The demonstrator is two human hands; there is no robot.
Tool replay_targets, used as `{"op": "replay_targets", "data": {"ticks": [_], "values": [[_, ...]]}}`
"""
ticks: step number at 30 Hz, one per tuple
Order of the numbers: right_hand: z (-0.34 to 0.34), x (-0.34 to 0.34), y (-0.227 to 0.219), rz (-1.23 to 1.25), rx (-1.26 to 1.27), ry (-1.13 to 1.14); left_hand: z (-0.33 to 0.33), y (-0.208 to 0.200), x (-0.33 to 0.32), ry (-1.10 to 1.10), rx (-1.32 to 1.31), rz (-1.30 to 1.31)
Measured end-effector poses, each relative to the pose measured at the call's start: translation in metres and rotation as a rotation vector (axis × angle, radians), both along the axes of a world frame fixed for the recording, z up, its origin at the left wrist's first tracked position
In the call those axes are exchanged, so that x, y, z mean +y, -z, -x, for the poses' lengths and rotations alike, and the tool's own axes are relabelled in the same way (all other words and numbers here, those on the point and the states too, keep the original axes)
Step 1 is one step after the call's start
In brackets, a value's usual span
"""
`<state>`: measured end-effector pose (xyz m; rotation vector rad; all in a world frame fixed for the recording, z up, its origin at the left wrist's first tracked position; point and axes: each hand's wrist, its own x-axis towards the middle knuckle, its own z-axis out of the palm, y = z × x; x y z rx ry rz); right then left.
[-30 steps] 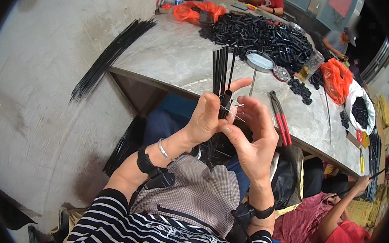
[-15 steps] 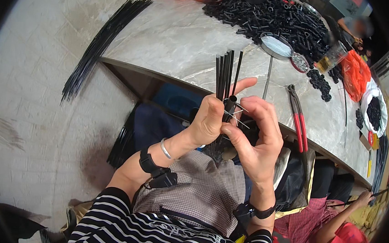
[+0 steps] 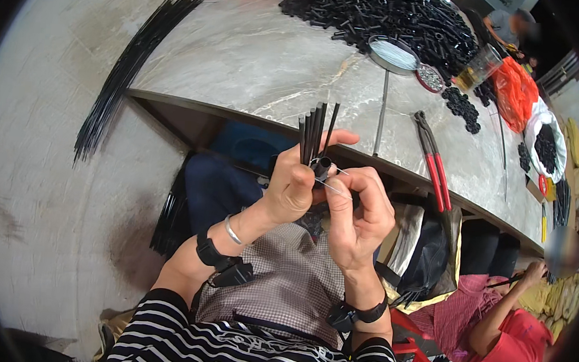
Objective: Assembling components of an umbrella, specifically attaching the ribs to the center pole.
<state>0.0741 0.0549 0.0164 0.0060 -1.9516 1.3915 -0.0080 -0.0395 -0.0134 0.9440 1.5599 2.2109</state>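
Note:
Upright in my left hand (image 3: 290,193) is a bundle of thin black rods (image 3: 311,134), the fingers closed around them. A short black tube (image 3: 322,167) with an open round end sits against the rods, beside my left thumb. Thin silvery wire pins (image 3: 332,186) stick out sideways around this tube. My right hand (image 3: 361,221) pinches at these pins between thumb and fingers, close to the tube. How the pins pass into the tube or rods is hidden by the fingers. Both hands are in front of the table's near edge, above my checked apron (image 3: 276,268).
On the grey marbled table (image 3: 231,61) lie a long rod bundle (image 3: 132,66), a heap of black tubes (image 3: 390,19), a tin of silvery pins (image 3: 394,56), a dish of small metal parts (image 3: 430,78) and red-handled cutters (image 3: 435,165). A co-worker in red (image 3: 510,355) sits at right.
Both hands and the rod bundle appear slightly lower and to the left, as does the whole scene. My right fingers have closed in on the pins, and fewer pins show splayed out.

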Motion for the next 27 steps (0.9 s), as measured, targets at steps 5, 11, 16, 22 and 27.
{"op": "replay_targets", "data": {"ticks": [5,11,16,22,27], "values": [[0.001,0.066,-0.002,-0.360,-0.257,0.011,0.015,0.019,0.005,0.127,-0.151,-0.110],[-0.006,0.182,0.048,-1.024,-0.620,0.695,0.023,0.042,0.002,0.171,-0.216,-0.042],[-0.004,0.199,0.051,-0.933,-0.648,0.583,0.024,0.030,0.015,0.200,-0.145,0.045],[-0.022,0.158,-0.021,0.108,-0.732,-0.012,0.034,0.037,0.013,0.049,-0.214,0.002],[-0.059,0.112,-0.006,0.029,-0.754,-0.283,0.037,0.031,0.028,0.108,-0.269,-0.017]]}}
